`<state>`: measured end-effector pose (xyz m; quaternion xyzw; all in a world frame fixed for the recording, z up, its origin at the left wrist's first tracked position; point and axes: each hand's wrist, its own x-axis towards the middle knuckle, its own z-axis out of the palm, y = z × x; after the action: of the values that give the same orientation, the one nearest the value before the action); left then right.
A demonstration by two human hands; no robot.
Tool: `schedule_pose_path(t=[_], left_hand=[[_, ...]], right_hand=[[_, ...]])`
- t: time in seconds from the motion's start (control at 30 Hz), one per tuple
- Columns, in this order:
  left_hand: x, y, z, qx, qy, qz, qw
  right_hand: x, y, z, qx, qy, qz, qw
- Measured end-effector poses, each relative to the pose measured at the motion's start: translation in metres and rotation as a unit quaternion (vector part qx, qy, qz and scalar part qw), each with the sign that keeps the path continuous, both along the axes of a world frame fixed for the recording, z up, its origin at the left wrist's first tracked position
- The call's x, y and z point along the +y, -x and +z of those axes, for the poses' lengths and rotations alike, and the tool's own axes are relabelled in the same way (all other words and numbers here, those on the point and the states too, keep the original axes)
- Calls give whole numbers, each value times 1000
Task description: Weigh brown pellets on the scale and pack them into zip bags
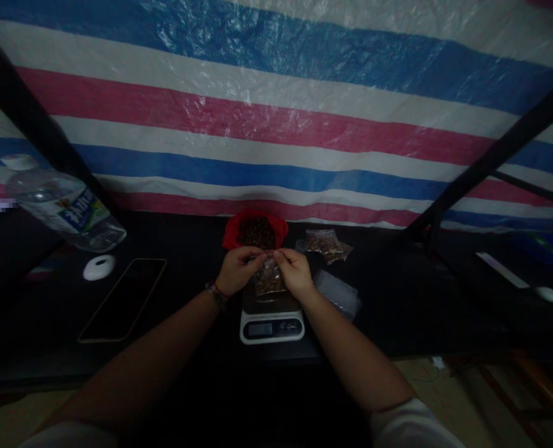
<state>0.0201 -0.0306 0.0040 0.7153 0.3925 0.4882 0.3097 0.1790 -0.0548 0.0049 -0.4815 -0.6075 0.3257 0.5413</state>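
head view: left hand (236, 269) and right hand (296, 274) pinch a filled bag (270, 282) by its top above a scale (272, 333); even finger pressure should serve best.

The sheet (276, 124) bears broad stripes of blue, whitish grey and pinkish red; the tabletop (397, 298) is plain black. The container (231, 233) is bright red, its contents (257, 231) mottled dark brown, while the clear packet (270, 278) shows speckled brown. The scale (273, 339) is white with a black front panel. The bottle (43, 186) is clear, white-capped, its label (83, 208) blue, white and green. The phone (122, 302) is black, pale-rimmed.
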Motion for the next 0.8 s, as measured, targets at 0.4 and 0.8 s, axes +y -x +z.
schedule_pose_path(t=[0.4,0.8], left_hand=[[3,7,5,-48,-1,79,996],[32,27,-14,-43,1,114,993]], right_hand=[[4,-3,0,-37,-12,62,997],[9,-169,40,141,-6,-256,956]])
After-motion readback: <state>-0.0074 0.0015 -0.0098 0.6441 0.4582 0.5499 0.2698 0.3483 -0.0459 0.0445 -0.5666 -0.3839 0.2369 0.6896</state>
